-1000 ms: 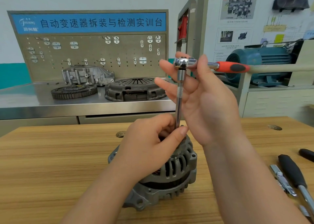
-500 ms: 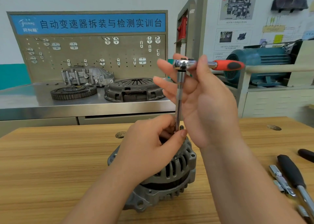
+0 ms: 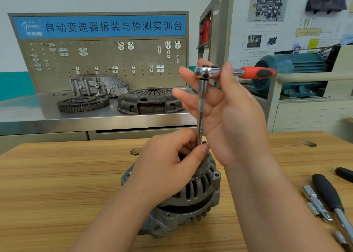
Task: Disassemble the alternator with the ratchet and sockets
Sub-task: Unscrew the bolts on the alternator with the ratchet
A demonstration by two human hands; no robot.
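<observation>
Alternator (image 3: 200,192) stands near the middle of the wooden surface (image 3: 57,184), its slotted grey housing showing below the left hand (image 3: 168,171). That hand lies over the alternator's top with its fingers curled. Its grip pinches the lower end of the bar (image 3: 200,117) between the thumb tip and the fingers. The bar rises almost upright from the alternator's top, and the hand hides what its tip sits on.

The ratchet (image 3: 254,73) is fitted on the bar's upper end, chrome head over the bar and red-and-black handle pointing right, about level. The right hand (image 3: 229,117) is raised just beside the bar, palm turned toward it. Its grip holds the ratchet head between the thumb, which crosses in front of the neck, and the upper fingers behind. The lower fingers are spread and nearly straight, close to the bar.

At the surface's right edge, well apart from the alternator, lie a black-handled tool (image 3: 326,192), chrome pieces (image 3: 315,202) just beside it, and another black handle (image 3: 344,173).

Behind, a steel surface (image 3: 28,116) carries a toothed ring (image 3: 83,103), a clutch cover (image 3: 150,102) and a cast casing (image 3: 97,86) below a pegboard (image 3: 105,60). A blue motor (image 3: 292,68) stands to the right.
</observation>
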